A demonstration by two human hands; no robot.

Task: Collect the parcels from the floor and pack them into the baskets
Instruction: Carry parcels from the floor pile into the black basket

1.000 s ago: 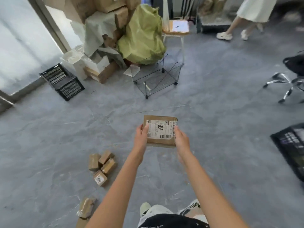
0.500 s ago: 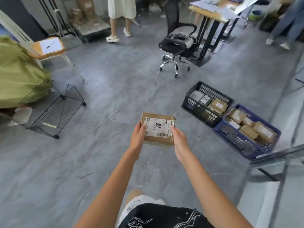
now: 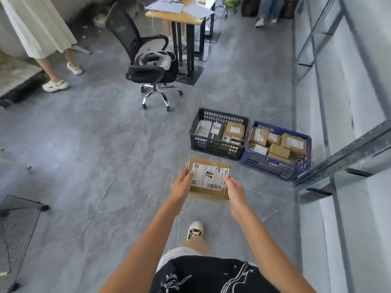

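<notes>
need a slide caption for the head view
Both hands, left and right, carry a labelled parcel toward black basket and blue basket, both holding parcels.

office chair [image 3: 148,66]; desk [image 3: 179,16]; wire rack [image 3: 19,229]

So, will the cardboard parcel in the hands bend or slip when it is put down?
Probably stiff: the cardboard parcel keeps flat faces and straight edges, gripped only at its sides by the left hand and right hand. Likely not slippery: matte cardboard.
</notes>
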